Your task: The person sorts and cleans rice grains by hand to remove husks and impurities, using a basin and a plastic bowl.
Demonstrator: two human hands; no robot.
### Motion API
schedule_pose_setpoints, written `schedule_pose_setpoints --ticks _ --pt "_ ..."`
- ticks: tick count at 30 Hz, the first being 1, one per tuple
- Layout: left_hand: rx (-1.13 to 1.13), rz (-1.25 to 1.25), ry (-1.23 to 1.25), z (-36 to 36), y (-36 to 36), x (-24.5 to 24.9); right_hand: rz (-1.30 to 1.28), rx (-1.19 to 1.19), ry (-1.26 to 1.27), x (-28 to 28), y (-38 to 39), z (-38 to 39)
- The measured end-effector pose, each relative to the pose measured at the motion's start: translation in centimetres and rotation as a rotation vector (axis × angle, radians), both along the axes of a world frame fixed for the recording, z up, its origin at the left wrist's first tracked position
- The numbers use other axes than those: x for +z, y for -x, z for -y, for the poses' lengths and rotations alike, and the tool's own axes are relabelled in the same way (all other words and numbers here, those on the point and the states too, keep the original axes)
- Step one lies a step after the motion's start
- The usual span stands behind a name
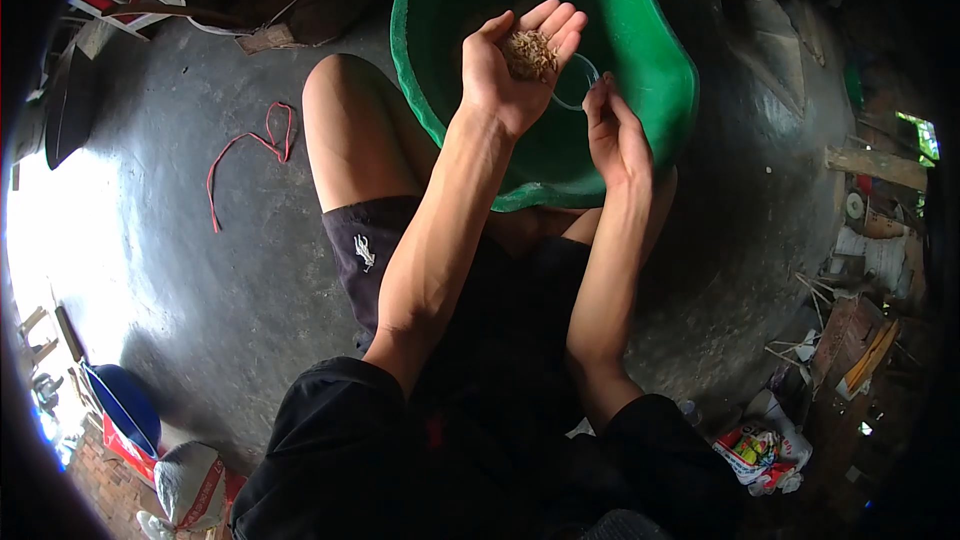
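My left hand [505,75] is palm up over the green basin [690,90], its fingers extended and lightly cupped. A small heap of pale brown grains [531,55], like unhusked rice, rests on that palm. Beside it, my right hand [622,135] pinches the edge of a clear round plastic piece [560,100], perhaps a lid or cup. Part of this clear piece is hidden behind the left hand. The basin has a wavy rim and sits in front of my lap, between my bent legs.
A red cord [240,140] lies on the dark floor [230,300] at the left. At the lower left are a blue container [122,408] and a white sack [190,485]. Wood scraps and a colourful plastic bag [765,450] lie at the right.
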State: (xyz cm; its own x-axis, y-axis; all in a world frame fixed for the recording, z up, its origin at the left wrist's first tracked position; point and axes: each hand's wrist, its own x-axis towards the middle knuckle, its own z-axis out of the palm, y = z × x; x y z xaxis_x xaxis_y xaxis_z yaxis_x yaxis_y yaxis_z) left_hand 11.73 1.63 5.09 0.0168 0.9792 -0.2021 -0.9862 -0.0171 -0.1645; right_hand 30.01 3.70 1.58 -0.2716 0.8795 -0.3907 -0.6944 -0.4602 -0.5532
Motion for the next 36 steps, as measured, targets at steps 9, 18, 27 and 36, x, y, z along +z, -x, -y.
schedule_pose_setpoints --ticks 9,18,27,36 --pt "-0.035 -0.030 0.059 -0.1 -0.8 0.6 -0.087 -0.059 0.085 -1.8 -0.7 -0.3" --pt "-0.022 -0.036 0.044 0.0 -0.5 1.1 -0.016 0.056 -0.059 -2.1 -1.1 -0.2" --pt "-0.018 -0.063 0.029 0.2 -0.4 1.3 0.216 -0.030 -0.057 1.2 0.6 0.6" --pt "-0.065 -0.072 -0.046 0.9 -0.8 2.7 0.878 -0.273 -0.519 6.3 2.6 2.3"
